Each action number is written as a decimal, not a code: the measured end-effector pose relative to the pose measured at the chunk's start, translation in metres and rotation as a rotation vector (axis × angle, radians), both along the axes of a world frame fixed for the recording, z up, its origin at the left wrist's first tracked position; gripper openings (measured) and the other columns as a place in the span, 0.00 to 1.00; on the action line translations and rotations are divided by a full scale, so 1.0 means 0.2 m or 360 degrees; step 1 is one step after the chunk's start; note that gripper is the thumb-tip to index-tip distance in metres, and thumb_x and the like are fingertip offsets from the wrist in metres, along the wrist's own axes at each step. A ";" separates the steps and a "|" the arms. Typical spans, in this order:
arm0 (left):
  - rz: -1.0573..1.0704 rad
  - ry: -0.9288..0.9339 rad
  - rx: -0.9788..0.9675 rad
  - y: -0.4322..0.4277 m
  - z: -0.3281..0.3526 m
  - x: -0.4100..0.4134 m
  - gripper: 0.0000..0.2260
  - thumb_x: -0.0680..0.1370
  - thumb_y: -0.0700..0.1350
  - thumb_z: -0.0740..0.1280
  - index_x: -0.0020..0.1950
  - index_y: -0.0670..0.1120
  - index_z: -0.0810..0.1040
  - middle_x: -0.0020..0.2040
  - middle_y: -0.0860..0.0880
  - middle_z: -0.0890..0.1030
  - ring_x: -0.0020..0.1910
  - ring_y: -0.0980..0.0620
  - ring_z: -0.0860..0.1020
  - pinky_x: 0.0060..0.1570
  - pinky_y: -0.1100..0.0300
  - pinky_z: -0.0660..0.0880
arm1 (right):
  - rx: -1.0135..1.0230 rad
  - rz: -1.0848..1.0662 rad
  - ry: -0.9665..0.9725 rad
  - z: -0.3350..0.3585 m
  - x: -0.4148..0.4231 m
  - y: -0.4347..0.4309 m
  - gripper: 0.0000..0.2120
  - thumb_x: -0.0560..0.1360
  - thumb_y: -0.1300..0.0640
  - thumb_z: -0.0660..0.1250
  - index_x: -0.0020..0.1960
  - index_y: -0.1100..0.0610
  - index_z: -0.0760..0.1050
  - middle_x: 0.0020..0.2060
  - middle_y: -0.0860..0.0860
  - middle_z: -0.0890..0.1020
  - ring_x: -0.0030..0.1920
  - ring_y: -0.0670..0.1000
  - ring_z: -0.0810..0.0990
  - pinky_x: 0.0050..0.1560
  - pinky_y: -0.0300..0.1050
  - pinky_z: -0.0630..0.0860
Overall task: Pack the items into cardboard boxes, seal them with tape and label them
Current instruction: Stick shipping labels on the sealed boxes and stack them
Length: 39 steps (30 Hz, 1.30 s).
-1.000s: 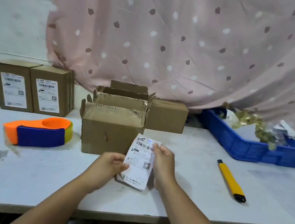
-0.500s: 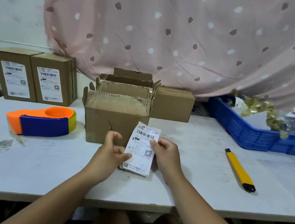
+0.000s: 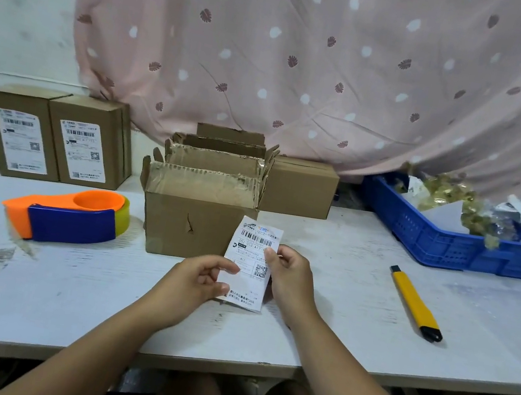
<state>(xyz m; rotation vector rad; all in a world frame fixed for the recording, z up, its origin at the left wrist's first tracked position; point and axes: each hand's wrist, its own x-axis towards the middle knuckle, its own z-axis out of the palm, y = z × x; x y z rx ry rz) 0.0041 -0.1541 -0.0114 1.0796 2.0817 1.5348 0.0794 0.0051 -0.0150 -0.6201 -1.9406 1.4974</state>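
While open box (image 3: 198, 217) waits on counter (image 3: 338, 301), both hands pinch shipping label (image 3: 251, 262) just before it: left hand (image 3: 199, 282) low (lower-left edge), right hand (image 3: 289, 275) at right edge.

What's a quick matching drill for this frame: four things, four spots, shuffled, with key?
Things
1. tape dispenser
2. utility knife
3. shipping label
4. blue crate

Places
A. pinched by the left hand and the right hand, in front of the open box
B. far right, at the back of the table
C. lying on the table, right of the hands
D. lying on the table, left of the open box

Pairs: 1-D, 2-C, 3-A, 4-B
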 end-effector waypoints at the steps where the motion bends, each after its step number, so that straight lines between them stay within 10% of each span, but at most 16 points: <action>1: -0.0001 -0.0016 0.0011 0.00 0.00 0.00 0.13 0.74 0.34 0.69 0.51 0.52 0.80 0.37 0.49 0.67 0.33 0.58 0.69 0.41 0.65 0.75 | 0.0010 0.0005 0.0002 0.00 0.00 0.00 0.10 0.80 0.56 0.62 0.41 0.55 0.77 0.38 0.52 0.85 0.38 0.53 0.84 0.32 0.43 0.76; 7: -0.0131 -0.0170 -0.0085 -0.02 0.02 0.03 0.13 0.76 0.43 0.69 0.58 0.57 0.77 0.26 0.52 0.73 0.27 0.59 0.71 0.34 0.67 0.67 | 0.0010 0.0049 -0.0032 0.01 0.01 -0.01 0.10 0.79 0.55 0.64 0.42 0.59 0.77 0.38 0.53 0.85 0.40 0.55 0.84 0.39 0.49 0.78; 16: 0.0061 -0.0391 0.0155 -0.02 0.02 0.01 0.22 0.77 0.34 0.66 0.66 0.55 0.72 0.52 0.36 0.81 0.49 0.37 0.80 0.57 0.42 0.73 | 0.0129 0.0224 -0.0103 0.01 0.02 -0.04 0.08 0.78 0.55 0.66 0.43 0.56 0.80 0.38 0.52 0.85 0.41 0.53 0.84 0.42 0.51 0.79; 23: 0.0041 -0.0232 0.0214 -0.04 0.03 0.01 0.28 0.77 0.30 0.63 0.72 0.55 0.65 0.71 0.60 0.64 0.46 0.47 0.76 0.56 0.47 0.75 | 0.0222 0.0240 -0.0178 0.00 0.01 -0.05 0.08 0.75 0.55 0.69 0.39 0.56 0.80 0.32 0.50 0.81 0.34 0.46 0.78 0.37 0.42 0.73; 32: 0.0140 -0.0047 0.0144 -0.19 0.03 -0.02 0.39 0.76 0.33 0.66 0.75 0.63 0.50 0.65 0.60 0.71 0.38 0.50 0.79 0.41 0.55 0.79 | 0.0262 0.0480 -0.0218 0.05 -0.02 -0.15 0.05 0.77 0.56 0.67 0.45 0.55 0.81 0.41 0.54 0.84 0.41 0.52 0.83 0.42 0.46 0.78; 39: 0.0704 0.0345 -0.0012 -0.38 0.05 -0.09 0.26 0.77 0.38 0.67 0.70 0.59 0.66 0.58 0.53 0.74 0.36 0.55 0.78 0.36 0.64 0.75 | 0.0530 0.0607 -0.0263 0.08 -0.20 -0.37 0.03 0.75 0.54 0.69 0.48 0.51 0.79 0.31 0.44 0.76 0.32 0.43 0.72 0.36 0.41 0.69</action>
